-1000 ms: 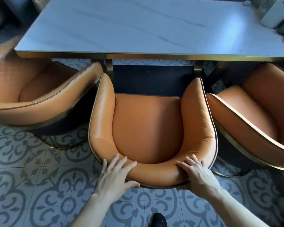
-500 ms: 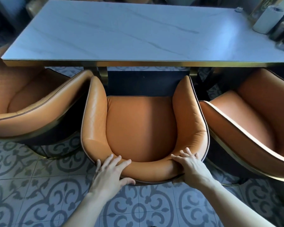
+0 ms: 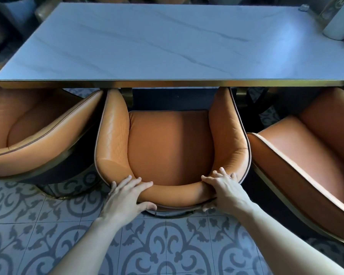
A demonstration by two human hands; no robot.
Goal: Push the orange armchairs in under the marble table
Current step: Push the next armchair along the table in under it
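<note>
Both grips closed on the backrest of the middle orange leather armchair (image 3: 170,147): left hand (image 3: 125,197), right hand (image 3: 224,192). Arm tips just under the white marble worktop (image 3: 167,46), ahead of grips. Risk: skewed push scrapes the neighbouring armchairs (image 3: 38,133) either side.

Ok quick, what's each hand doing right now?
Left hand: closed over the back rim of the middle orange armchair, thumb behind.
Right hand: gripping that same back rim, thumb underneath.

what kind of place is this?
Probably a restaurant or café dining area: a long marble table with gold trim, three matching orange armchairs along one side, and patterned floor tiles.
</note>
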